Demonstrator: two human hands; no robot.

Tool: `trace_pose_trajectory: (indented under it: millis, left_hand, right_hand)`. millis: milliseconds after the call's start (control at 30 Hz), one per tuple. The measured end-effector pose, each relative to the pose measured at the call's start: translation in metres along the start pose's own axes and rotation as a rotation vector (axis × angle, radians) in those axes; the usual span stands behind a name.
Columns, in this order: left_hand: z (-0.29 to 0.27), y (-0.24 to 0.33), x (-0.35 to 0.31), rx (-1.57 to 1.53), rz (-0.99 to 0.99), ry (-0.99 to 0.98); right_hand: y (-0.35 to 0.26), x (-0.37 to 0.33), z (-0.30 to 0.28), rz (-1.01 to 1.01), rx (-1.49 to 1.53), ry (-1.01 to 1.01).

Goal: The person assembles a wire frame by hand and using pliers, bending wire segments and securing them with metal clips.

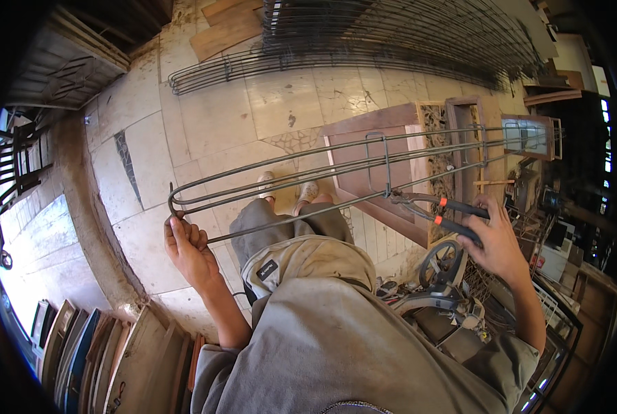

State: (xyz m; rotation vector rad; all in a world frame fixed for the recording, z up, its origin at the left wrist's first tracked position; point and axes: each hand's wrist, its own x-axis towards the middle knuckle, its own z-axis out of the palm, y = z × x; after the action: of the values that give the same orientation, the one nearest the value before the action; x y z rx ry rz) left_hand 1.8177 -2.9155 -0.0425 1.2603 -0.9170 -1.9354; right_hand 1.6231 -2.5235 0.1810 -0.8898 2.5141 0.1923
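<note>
A long cage of steel reinforcing bars (287, 164) stretches across in front of me, from my left hand to the far right. My left hand (190, 250) is closed round the end of the nearest bar, by the bent hook at the cage's left end. In my right hand (493, 238) is a pair of tying pincers (422, 210) with black grips and orange bands. Their handles are somewhat apart. The pincers' jaws are at the lower corner of a rectangular stirrup (387, 162), on the nearest bar. Any tie wire there is too small to make out.
Many similar bar cages (391, 41) lie stacked on the tiled floor beyond. Below the cage is a brown wooden panel (370, 165). Upright boards (94, 359) lean at lower left. Tools and a black curved frame (439, 265) crowd the right side.
</note>
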Motion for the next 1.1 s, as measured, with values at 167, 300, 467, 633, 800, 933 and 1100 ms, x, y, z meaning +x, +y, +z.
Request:
trace_pose_trajectory:
  millis: [167, 300, 467, 633, 800, 933, 1100]
  left_hand:
    - [0.002, 0.0, -0.001, -0.003, 0.012, -0.009]
    - [0.0, -0.001, 0.0, -0.014, 0.01, -0.009]
    - [-0.003, -0.003, 0.001, -0.024, 0.014, -0.031]
    - [0.0, -0.001, 0.001, -0.015, 0.013, -0.015]
    - [-0.002, -0.003, 0.004, -0.016, 0.015, -0.037]
    - [-0.001, -0.002, 0.005, -0.027, 0.021, -0.055]
    - [-0.002, -0.001, 0.005, -0.016, 0.016, -0.046]
  right_hand:
    - [-0.026, -0.011, 0.001, -0.029, -0.236, 0.06]
    - [-0.014, -0.011, 0.01, -0.083, -0.246, 0.074]
    - [0.016, -0.004, 0.02, -0.233, -0.273, 0.126]
    - [0.029, 0.002, 0.024, -0.291, -0.26, 0.141]
    - [0.037, 0.007, 0.026, -0.322, -0.248, 0.161]
    - [0.039, 0.007, 0.028, -0.319, -0.239, 0.15]
    - [0.046, 0.011, 0.03, -0.303, -0.26, 0.12]
